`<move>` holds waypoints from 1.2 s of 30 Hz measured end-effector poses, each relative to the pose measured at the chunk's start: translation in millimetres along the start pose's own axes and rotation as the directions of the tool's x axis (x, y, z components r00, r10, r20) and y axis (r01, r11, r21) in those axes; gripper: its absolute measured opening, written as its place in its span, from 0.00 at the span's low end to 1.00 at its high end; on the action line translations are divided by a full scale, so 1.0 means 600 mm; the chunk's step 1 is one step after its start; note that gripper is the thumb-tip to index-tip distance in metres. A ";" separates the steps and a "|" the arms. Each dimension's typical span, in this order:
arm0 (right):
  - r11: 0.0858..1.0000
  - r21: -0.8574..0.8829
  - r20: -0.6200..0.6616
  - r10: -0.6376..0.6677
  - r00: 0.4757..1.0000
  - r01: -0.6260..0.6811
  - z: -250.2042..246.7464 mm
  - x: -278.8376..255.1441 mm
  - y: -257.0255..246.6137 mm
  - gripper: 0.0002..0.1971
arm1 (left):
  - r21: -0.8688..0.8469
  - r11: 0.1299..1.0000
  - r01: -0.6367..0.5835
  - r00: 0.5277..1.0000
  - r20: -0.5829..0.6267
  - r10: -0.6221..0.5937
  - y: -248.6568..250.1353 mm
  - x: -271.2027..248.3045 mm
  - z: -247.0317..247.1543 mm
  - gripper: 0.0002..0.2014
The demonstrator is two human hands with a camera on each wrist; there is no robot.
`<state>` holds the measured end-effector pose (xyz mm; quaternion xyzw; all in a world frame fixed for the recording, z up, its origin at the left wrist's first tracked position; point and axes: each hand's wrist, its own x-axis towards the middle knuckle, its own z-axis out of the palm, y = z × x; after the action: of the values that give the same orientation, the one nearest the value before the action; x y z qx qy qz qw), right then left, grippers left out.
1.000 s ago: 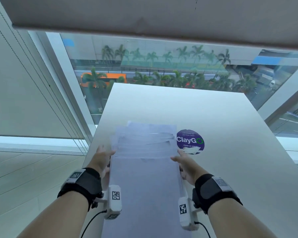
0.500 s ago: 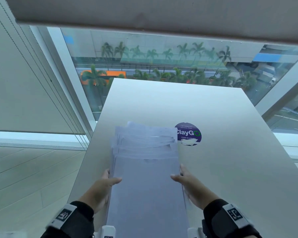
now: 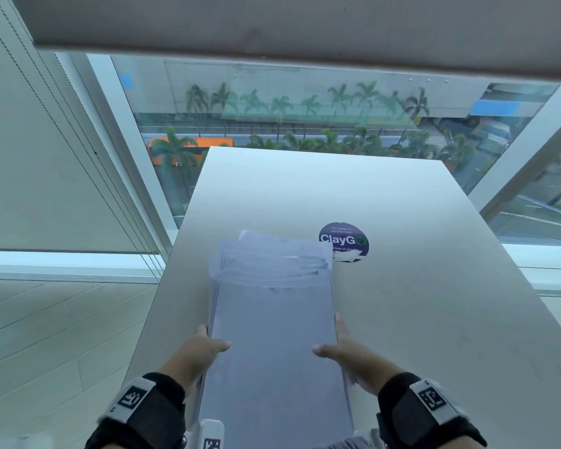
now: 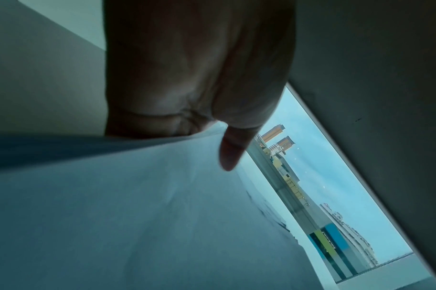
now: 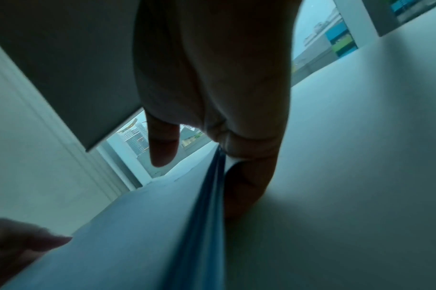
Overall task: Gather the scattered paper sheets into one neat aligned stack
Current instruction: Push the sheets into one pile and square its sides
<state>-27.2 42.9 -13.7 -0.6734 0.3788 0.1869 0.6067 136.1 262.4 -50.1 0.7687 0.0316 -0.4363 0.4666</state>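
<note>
A stack of pale paper sheets [image 3: 272,319] lies lengthwise on the grey table [image 3: 434,319]. Its far ends are fanned out unevenly. My left hand [image 3: 212,340] holds the stack's left edge near the front, thumb on the top sheet. In the left wrist view the thumb [image 4: 230,153] sits above the paper [image 4: 137,215], which hides the other fingers. My right hand [image 3: 336,341] holds the right edge opposite it, thumb on top. The right wrist view has its fingers [image 5: 249,186] running along the layered side of the stack [image 5: 201,215], down at the table.
A round purple "ClayGo" sticker [image 3: 343,242] is on the table just right of the stack's far end. The table's left edge [image 3: 162,306] drops to the floor close to my left hand. A window [image 3: 305,118] runs behind the far edge.
Both hands have slid back along the stack's side edges toward me, from about mid-length to the near part. The stack itself stays in place.
</note>
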 end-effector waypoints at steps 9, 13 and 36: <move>0.973 -0.150 -0.230 -0.207 0.951 0.176 -0.024 0.026 -0.054 0.36 | -0.170 0.971 -0.171 0.966 -0.224 0.131 0.066 -0.018 0.011 0.06; 0.981 -0.193 -0.200 -0.048 0.979 0.009 -0.044 0.020 -0.061 0.24 | -0.219 0.975 -0.041 0.995 -0.101 0.019 0.060 -0.028 -0.004 0.09; 0.963 -0.262 -0.406 -0.057 0.912 -0.056 -0.037 0.034 -0.036 0.08 | -0.081 0.981 -0.177 0.949 -0.276 0.149 0.004 -0.012 -0.025 0.08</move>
<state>-2.9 15.2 -9.4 -0.7734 0.4687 0.0907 0.4171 142.3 274.9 -40.5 0.7952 0.0539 -0.2855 0.5322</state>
